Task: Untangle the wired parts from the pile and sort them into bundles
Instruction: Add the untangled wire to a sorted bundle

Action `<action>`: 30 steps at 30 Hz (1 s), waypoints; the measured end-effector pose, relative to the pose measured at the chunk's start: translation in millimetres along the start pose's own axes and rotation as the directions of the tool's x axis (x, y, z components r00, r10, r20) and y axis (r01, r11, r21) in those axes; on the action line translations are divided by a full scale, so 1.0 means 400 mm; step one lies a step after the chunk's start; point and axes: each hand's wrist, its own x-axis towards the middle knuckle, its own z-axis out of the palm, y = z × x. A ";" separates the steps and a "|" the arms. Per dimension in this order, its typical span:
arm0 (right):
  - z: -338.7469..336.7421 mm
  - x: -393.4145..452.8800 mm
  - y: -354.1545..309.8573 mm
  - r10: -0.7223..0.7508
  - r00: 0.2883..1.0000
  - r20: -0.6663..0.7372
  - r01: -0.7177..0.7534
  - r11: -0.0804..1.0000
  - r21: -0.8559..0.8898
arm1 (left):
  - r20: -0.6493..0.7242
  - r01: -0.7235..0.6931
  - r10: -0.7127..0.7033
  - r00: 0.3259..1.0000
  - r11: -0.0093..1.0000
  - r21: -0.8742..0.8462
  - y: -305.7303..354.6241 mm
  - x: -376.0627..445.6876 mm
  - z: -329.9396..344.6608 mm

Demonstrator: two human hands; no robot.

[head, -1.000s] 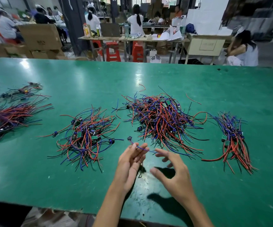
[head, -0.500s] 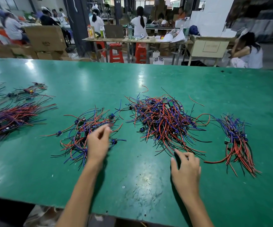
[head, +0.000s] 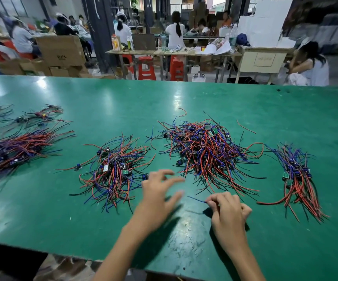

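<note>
right hand (head: 228,211) grip pinches blue wire (head: 197,199), pointing left; left hand (head: 158,196) fingers spread.

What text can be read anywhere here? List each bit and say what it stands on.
No text here can be read for certain.
Cardboard box: a dark printed mark, too blurred to read.
Beige panel: a framed label with characters, too small to read.
Small green boards among the wires: no legible marking.
</note>
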 end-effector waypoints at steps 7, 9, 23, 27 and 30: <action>-0.016 -0.015 -0.009 -0.221 0.968 -0.121 0.231 0.970 0.073 | -0.020 -0.277 0.279 0.960 0.958 0.074 0.049 -0.033 0.034; -0.018 -0.017 -0.015 -0.192 0.968 -0.159 0.215 0.967 0.138 | -0.092 -0.253 0.261 0.961 0.963 0.091 0.032 -0.016 0.014; -0.062 0.522 -0.090 -0.064 0.991 0.118 0.059 0.997 0.041 | -0.329 0.602 -0.526 0.784 0.773 0.199 -0.224 0.044 -0.066; 0.001 0.616 -0.069 -0.031 0.894 0.447 0.136 0.969 -0.206 | -0.413 0.488 -0.386 0.825 0.855 0.176 -0.151 0.040 -0.050; 0.012 0.608 -0.051 -0.123 0.963 0.240 0.176 0.961 -0.213 | -0.375 0.353 -0.301 0.877 0.933 0.076 -0.104 0.036 -0.049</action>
